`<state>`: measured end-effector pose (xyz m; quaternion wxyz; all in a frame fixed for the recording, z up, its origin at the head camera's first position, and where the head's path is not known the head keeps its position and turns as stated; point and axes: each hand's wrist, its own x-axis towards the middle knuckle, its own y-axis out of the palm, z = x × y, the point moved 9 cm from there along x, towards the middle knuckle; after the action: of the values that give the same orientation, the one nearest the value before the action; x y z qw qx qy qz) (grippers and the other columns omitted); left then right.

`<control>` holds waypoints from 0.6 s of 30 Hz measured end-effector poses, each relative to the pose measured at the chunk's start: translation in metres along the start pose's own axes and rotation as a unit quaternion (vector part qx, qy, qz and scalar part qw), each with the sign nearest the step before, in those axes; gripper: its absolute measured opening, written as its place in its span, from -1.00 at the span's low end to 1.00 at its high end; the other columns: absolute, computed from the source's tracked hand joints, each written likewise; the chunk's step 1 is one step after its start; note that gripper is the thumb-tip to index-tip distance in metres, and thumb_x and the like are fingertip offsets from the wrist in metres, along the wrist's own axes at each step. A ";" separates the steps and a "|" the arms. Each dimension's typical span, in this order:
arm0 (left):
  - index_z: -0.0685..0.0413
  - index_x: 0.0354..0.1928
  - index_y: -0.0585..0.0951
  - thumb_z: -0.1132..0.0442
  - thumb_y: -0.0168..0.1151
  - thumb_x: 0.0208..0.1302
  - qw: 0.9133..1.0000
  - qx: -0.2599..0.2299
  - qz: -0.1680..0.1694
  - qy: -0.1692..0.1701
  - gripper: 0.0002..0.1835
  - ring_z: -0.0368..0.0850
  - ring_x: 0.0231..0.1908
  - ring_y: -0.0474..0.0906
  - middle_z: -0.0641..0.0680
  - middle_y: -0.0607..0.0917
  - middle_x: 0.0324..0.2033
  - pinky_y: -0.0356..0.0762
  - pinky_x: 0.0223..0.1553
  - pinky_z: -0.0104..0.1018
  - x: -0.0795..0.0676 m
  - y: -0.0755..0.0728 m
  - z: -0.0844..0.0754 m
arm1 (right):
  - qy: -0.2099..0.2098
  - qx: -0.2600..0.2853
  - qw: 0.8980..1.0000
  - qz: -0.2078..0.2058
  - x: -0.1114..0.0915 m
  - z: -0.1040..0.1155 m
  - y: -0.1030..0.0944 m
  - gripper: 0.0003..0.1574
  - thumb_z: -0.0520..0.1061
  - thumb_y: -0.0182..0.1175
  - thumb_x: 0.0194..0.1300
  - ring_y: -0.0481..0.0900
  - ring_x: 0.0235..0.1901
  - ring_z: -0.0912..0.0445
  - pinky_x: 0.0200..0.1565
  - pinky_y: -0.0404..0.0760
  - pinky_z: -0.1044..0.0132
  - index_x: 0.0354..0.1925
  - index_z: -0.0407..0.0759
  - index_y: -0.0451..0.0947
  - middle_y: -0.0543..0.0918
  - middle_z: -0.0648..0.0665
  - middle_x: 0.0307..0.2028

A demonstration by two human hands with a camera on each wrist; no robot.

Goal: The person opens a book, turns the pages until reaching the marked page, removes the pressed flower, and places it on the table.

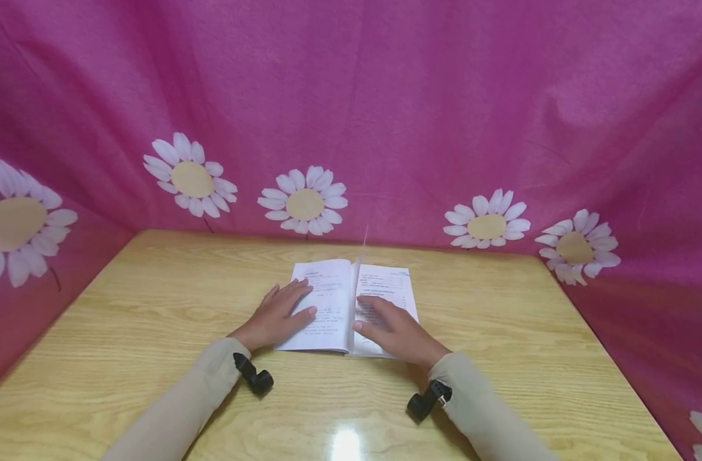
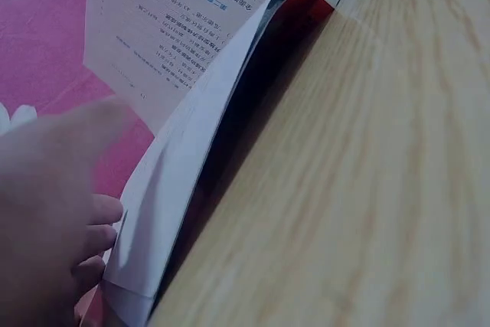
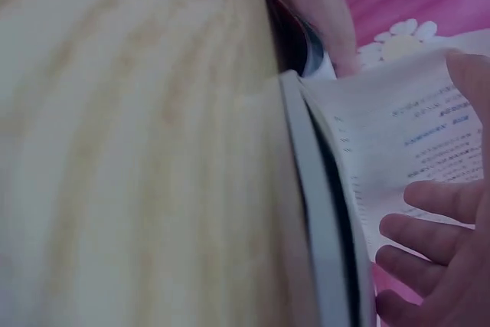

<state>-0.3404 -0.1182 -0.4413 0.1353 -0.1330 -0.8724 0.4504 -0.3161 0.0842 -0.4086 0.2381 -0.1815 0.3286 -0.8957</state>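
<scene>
An open book point(image 1: 328, 320) with printed pages lies on the table in the head view. From its middle one leaf point(image 2: 176, 28) stands nearly upright, its printed side facing the left wrist camera. My left hand point(image 1: 277, 317) rests on the left-hand page with fingers extended. Over the right-hand page is my right hand point(image 1: 398, 330), its thumb and forefinger tips close beside the raised leaf. In the right wrist view its fingers point(image 3: 440, 201) are spread and fairly straight in front of the print, not curled round the paper.
The wooden table point(image 1: 501, 358) extends around the book on every side. A pink cloth point(image 1: 397, 128) with large white daisies hangs behind the table and along both sides. Each sleeved wrist carries a small black camera point(image 1: 261, 382).
</scene>
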 end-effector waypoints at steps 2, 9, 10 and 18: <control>0.08 0.40 0.30 -0.15 -0.16 0.48 0.999 -0.030 -0.017 0.001 -0.37 0.05 0.46 -0.02 0.10 0.20 0.44 -0.31 0.44 0.06 0.001 -0.004 0.000 | -0.002 -0.001 1.000 0.002 0.000 0.001 0.003 -0.24 0.21 0.16 0.34 0.33 0.31 0.03 0.33 0.26 0.07 0.34 -0.14 0.33 0.45 -0.10 0.27; 0.11 0.45 0.21 -0.19 -0.51 0.52 0.988 -0.144 -0.024 -0.053 -0.30 0.07 0.46 -0.05 0.12 0.20 0.44 -0.33 0.45 0.00 0.002 -0.008 0.008 | -0.023 0.013 1.000 0.016 -0.002 0.007 0.011 -0.27 0.21 0.13 0.36 0.33 0.29 0.06 0.30 0.29 0.03 0.37 -0.01 0.29 0.43 -0.07 0.28; 0.08 0.45 0.22 -0.20 -0.53 0.52 0.984 -0.161 -0.029 -0.064 -0.29 0.07 0.46 -0.06 0.11 0.21 0.44 -0.30 0.45 0.00 0.002 -0.009 0.010 | -0.023 0.012 0.999 0.018 -0.002 0.007 0.012 -0.27 0.22 0.13 0.36 0.33 0.29 0.07 0.30 0.30 0.03 0.38 0.00 0.28 0.42 -0.05 0.28; 0.10 0.42 0.26 -0.22 -0.57 0.51 0.962 -0.253 -0.059 -0.089 -0.27 -0.03 0.45 0.00 0.07 0.27 0.41 -0.15 0.45 -0.07 0.000 -0.015 0.018 | -0.030 0.002 0.999 0.044 -0.003 0.009 0.019 -0.22 0.26 0.03 0.40 0.25 0.33 0.11 0.32 0.25 0.03 0.44 0.00 0.17 0.32 -0.01 0.36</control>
<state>-0.3481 -0.1403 -0.4387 0.0451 -0.0702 -0.9727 0.2164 -0.3036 0.0686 -0.4157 0.2874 -0.1928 0.3276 -0.8791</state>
